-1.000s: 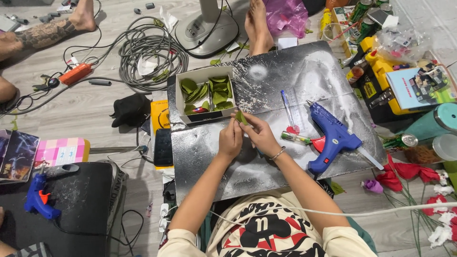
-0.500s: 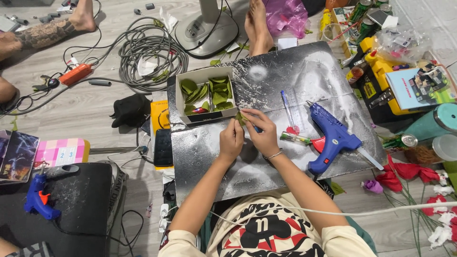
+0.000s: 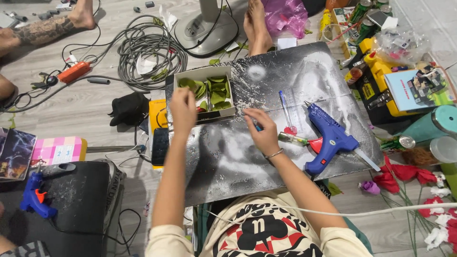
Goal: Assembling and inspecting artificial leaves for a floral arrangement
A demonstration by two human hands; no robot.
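Holding green fabric leaves, the white cardboard box (image 3: 204, 93) sits at eleven o'clock on the metal board (image 3: 266, 143). The left hand (image 3: 183, 107), earlier pressed against the right, now hovers loosely curled at the box's left edge. The right hand (image 3: 261, 129) pinches a small green piece (image 3: 257, 127) mid-board.

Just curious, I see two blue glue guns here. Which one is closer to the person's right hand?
The blue glue gun lying on the dark work board, just beside the right hand. The other blue glue gun lies far off on the black mat at the left.
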